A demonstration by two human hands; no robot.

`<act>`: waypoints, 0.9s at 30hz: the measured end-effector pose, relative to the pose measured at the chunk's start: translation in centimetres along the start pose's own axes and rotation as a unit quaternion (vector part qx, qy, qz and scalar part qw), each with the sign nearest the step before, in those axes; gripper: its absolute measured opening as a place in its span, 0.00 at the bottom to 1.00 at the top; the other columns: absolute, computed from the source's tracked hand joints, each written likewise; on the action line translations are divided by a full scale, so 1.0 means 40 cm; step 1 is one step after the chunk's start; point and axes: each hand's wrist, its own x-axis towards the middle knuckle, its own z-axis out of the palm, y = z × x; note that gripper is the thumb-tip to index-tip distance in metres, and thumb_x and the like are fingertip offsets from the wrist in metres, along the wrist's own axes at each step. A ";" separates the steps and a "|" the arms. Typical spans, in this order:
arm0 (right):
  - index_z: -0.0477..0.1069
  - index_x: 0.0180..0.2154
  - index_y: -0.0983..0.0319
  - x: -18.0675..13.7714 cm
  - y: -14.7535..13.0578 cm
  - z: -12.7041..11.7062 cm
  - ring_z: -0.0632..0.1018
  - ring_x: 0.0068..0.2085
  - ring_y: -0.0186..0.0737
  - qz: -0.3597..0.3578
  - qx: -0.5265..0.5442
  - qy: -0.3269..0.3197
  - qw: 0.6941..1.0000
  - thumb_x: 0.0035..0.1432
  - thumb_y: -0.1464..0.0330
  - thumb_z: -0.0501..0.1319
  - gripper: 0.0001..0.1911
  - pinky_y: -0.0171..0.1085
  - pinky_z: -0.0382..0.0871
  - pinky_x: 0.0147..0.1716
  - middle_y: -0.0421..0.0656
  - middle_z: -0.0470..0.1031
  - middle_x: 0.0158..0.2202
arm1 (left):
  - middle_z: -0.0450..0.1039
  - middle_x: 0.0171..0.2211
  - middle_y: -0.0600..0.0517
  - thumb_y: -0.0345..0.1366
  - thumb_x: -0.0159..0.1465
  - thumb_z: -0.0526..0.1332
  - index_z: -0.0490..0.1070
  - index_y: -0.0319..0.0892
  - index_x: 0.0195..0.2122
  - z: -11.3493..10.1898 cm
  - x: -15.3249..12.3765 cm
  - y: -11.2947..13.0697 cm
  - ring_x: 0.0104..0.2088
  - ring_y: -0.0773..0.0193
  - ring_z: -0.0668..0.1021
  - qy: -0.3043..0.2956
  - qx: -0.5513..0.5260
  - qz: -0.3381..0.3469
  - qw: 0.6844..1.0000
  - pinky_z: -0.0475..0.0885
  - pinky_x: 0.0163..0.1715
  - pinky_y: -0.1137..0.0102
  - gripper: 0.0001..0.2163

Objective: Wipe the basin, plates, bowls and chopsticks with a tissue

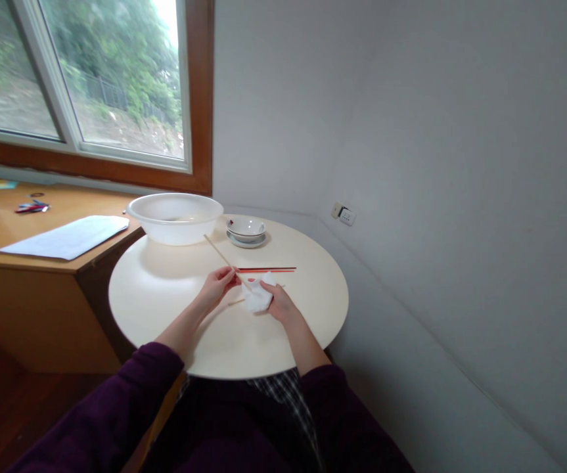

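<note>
My left hand (219,284) pinches a pale wooden chopstick (217,251) that slants up and left toward the basin. My right hand (277,302) is closed on a crumpled white cloth (257,297), which wraps the chopstick's lower end. A second pale stick end (236,302) pokes out just left of the cloth. A pair of red chopsticks (268,269) lies flat on the round cream table (175,309), just beyond my hands.
A large white plastic basin (175,217) stands at the table's far edge, a small bowl on a saucer (246,230) beside it. Left is a wooden counter (17,263) with papers (66,236) and pens (31,207). Wall and socket (343,214) lie to the right.
</note>
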 end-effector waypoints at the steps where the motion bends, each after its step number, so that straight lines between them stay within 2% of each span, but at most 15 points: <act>1: 0.74 0.35 0.67 -0.001 0.000 0.000 0.78 0.37 0.39 0.002 -0.002 -0.005 1.000 0.50 0.71 0.62 0.09 0.37 0.69 0.42 0.46 0.78 0.37 | 0.71 0.23 0.52 0.43 0.49 0.67 0.73 0.36 0.29 0.000 0.001 -0.002 0.26 0.69 0.72 0.006 0.011 0.012 1.000 0.69 0.35 0.69 0.14; 8: 0.73 0.37 0.66 0.000 0.003 -0.003 0.77 0.40 0.41 0.013 -0.017 -0.032 0.999 0.52 0.71 0.60 0.08 0.41 0.69 0.44 0.47 0.78 0.39 | 0.70 0.24 0.54 0.45 0.50 0.64 0.72 0.38 0.27 -0.001 0.007 -0.011 0.26 0.68 0.71 0.052 0.108 0.088 0.989 0.69 0.33 0.69 0.14; 15: 0.72 0.38 0.67 0.001 -0.002 -0.001 0.77 0.42 0.41 0.012 0.011 -0.011 1.000 0.54 0.73 0.57 0.09 0.41 0.67 0.47 0.47 0.77 0.41 | 0.69 0.24 0.53 0.39 0.56 0.59 0.71 0.40 0.26 0.020 0.004 -0.015 0.28 0.66 0.71 0.095 0.224 0.173 0.955 0.67 0.33 0.69 0.08; 21: 0.71 0.39 0.67 0.004 -0.004 0.001 0.76 0.44 0.44 0.018 0.025 -0.020 0.999 0.54 0.73 0.56 0.10 0.44 0.67 0.48 0.48 0.77 0.42 | 0.72 0.27 0.52 0.35 0.57 0.56 0.71 0.42 0.26 0.050 -0.017 -0.018 0.32 0.63 0.73 0.090 0.292 0.217 0.927 0.66 0.37 0.69 0.06; 27: 0.71 0.40 0.68 0.011 -0.017 -0.014 0.77 0.44 0.44 -0.014 0.078 0.000 0.997 0.53 0.72 0.57 0.11 0.41 0.68 0.48 0.49 0.77 0.40 | 0.71 0.28 0.51 0.36 0.58 0.56 0.71 0.44 0.32 0.031 -0.017 -0.002 0.31 0.61 0.72 0.179 0.309 0.221 0.907 0.65 0.38 0.68 0.06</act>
